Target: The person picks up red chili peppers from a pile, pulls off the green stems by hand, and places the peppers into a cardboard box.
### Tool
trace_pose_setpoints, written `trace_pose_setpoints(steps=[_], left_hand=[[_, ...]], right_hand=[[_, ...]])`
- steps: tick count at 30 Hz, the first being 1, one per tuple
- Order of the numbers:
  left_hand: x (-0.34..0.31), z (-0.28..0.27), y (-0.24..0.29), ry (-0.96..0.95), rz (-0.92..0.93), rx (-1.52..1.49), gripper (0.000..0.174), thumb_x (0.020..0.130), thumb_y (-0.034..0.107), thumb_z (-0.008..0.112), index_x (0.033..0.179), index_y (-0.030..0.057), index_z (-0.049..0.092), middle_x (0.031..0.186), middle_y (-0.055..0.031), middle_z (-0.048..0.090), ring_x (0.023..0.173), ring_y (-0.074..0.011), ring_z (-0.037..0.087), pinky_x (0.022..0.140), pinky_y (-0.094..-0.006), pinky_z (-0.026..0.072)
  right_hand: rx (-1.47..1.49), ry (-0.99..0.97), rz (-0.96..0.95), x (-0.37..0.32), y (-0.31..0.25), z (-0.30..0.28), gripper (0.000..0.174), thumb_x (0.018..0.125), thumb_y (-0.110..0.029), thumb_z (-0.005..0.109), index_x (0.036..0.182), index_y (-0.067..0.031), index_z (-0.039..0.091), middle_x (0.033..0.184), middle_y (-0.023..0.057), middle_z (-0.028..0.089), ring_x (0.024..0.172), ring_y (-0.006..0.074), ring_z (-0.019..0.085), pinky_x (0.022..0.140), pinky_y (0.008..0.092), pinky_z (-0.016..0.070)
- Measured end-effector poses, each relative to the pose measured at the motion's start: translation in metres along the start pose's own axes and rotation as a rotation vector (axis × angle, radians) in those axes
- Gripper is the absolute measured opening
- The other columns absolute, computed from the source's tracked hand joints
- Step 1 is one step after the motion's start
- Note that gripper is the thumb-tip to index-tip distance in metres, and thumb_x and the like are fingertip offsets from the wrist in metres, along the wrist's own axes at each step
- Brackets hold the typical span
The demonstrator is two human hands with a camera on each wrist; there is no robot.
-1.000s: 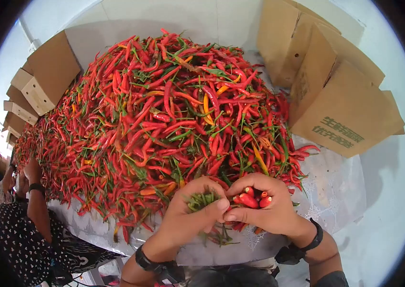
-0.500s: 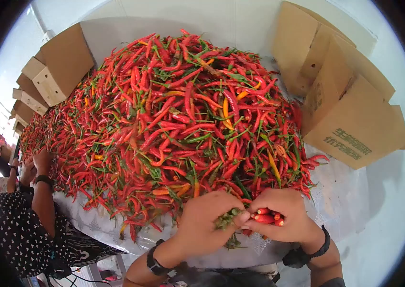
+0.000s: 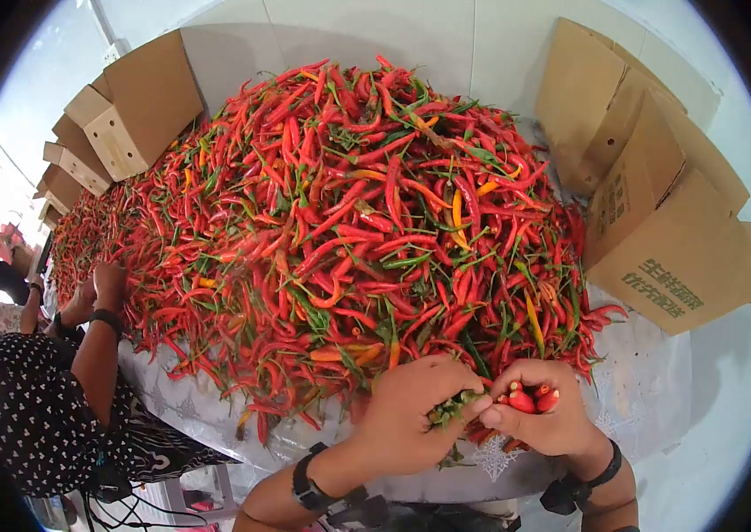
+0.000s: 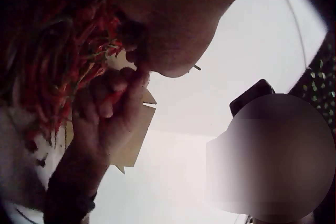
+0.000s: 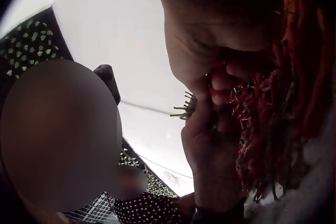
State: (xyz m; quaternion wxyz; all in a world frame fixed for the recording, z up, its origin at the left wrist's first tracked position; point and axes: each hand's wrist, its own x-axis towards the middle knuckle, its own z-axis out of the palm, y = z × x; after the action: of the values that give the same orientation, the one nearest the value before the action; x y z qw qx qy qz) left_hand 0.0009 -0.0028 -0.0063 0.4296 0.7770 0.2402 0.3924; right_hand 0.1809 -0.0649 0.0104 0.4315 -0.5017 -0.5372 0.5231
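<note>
A bunch of green chili stems (image 3: 453,408) is held in my left hand (image 3: 415,412), its back turned upward. My right hand (image 3: 557,421) grips several red chili peppers (image 3: 524,402) whose pale, stemless ends poke out above the thumb. The two hands meet at the thumb tips and fingertips, low over the near edge of the chili heap (image 3: 367,257). In the right wrist view, stem ends (image 5: 186,107) stick out beside the left hand (image 5: 202,145). The left wrist view is dark, with red showing among the right hand's fingers (image 4: 107,103).
The heap covers most of a table with a pale patterned cover (image 3: 641,372). Cardboard boxes stand at the back right (image 3: 677,239) and along the left (image 3: 149,97). At the left, another person in a dotted garment (image 3: 30,408) has hands (image 3: 105,293) at the heap.
The head view has shifted, so heap and boxes appear farther right. My left hand has turned so its back faces up and the stems show less. The right hand keeps the red chili peppers.
</note>
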Motion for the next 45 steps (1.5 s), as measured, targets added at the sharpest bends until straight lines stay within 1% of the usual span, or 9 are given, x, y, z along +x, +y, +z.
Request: trace_pose_setpoints(steps=[9,12,17,21,24,27,30,39,45], left_hand=[[0.000,-0.002,-0.004,0.287,0.186,0.398,0.009,0.078,0.008,0.067,0.081,0.0038,0.059,0.066,-0.0071,0.059,0.055,-0.0199,0.055,0.050,-0.0281,0.0415],[0.003,-0.014,0.015,0.271,-0.622,-0.441,0.008,0.084,0.012,0.060,0.083,0.0041,0.057,0.068,-0.0073,0.060,0.050,-0.0135,0.051,0.047,-0.0237,0.0394],[0.009,-0.036,0.005,0.501,-0.460,-0.722,0.009,0.090,0.011,0.054,0.094,0.0032,0.058,0.080,-0.0067,0.064,0.051,-0.0054,0.048,0.048,-0.0186,0.0397],[0.012,-0.045,-0.006,0.713,-0.343,-0.340,0.010,0.088,0.007,0.055,0.095,0.0008,0.058,0.081,-0.0069,0.063,0.061,-0.0083,0.056,0.049,-0.0210,0.0406],[0.011,-0.055,-0.028,0.652,-0.183,0.526,0.011,0.086,0.009,0.059,0.093,0.0006,0.062,0.081,-0.0067,0.064,0.066,-0.0155,0.061,0.056,-0.0280,0.0455],[0.012,-0.053,-0.032,0.481,-0.207,0.906,0.014,0.079,0.009,0.065,0.092,0.0018,0.065,0.080,-0.0095,0.064,0.070,-0.0258,0.062,0.063,-0.0354,0.0477],[0.011,-0.046,-0.020,0.403,-0.319,0.994,0.017,0.076,0.011,0.064,0.093,0.0059,0.065,0.085,-0.0129,0.063,0.074,-0.0331,0.061,0.064,-0.0390,0.0490],[0.012,-0.036,-0.015,0.270,0.005,0.489,0.016,0.071,0.010,0.073,0.083,0.0035,0.064,0.074,-0.0095,0.062,0.067,-0.0255,0.059,0.062,-0.0334,0.0464],[0.006,-0.008,0.000,-0.071,-0.014,0.404,0.012,0.072,0.012,0.073,0.083,0.0085,0.067,0.064,-0.0059,0.056,0.057,-0.0215,0.054,0.051,-0.0318,0.0417]], right_hand=[[-0.014,0.073,0.009,-0.001,0.007,0.004,0.014,0.080,-0.007,0.070,0.085,0.0004,0.060,0.069,0.0036,0.061,0.058,0.0064,0.058,0.050,0.0206,0.0476],[0.190,0.127,0.104,-0.001,0.012,0.000,0.014,0.085,-0.012,0.066,0.087,-0.0024,0.057,0.070,0.0059,0.062,0.055,0.0066,0.057,0.045,0.0196,0.0445],[0.633,0.122,0.209,0.005,0.012,-0.005,0.020,0.091,-0.026,0.057,0.090,-0.0068,0.051,0.076,0.0098,0.064,0.057,0.0110,0.058,0.038,0.0203,0.0384],[0.883,0.130,0.245,0.008,0.020,-0.005,0.020,0.091,-0.027,0.056,0.091,-0.0083,0.050,0.072,0.0061,0.060,0.055,0.0128,0.054,0.037,0.0212,0.0358],[0.994,0.177,0.310,0.010,0.023,-0.007,0.016,0.092,-0.024,0.055,0.089,-0.0089,0.051,0.065,0.0016,0.054,0.051,0.0123,0.050,0.037,0.0212,0.0337],[0.989,0.139,0.277,0.010,0.026,-0.010,0.015,0.091,-0.022,0.056,0.088,-0.0090,0.051,0.062,-0.0005,0.048,0.053,0.0120,0.051,0.037,0.0219,0.0329],[0.944,0.063,0.211,0.009,0.028,-0.011,0.017,0.089,-0.023,0.059,0.086,-0.0083,0.051,0.063,-0.0001,0.049,0.052,0.0116,0.050,0.038,0.0223,0.0331],[0.771,0.097,0.178,0.005,0.023,-0.010,0.019,0.082,-0.010,0.067,0.095,-0.0055,0.054,0.068,0.0017,0.056,0.054,0.0100,0.053,0.040,0.0204,0.0352],[0.263,0.393,-0.106,0.008,0.016,-0.009,0.018,0.082,-0.010,0.069,0.092,-0.0039,0.056,0.074,0.0005,0.059,0.063,0.0076,0.056,0.051,0.0210,0.0432]])
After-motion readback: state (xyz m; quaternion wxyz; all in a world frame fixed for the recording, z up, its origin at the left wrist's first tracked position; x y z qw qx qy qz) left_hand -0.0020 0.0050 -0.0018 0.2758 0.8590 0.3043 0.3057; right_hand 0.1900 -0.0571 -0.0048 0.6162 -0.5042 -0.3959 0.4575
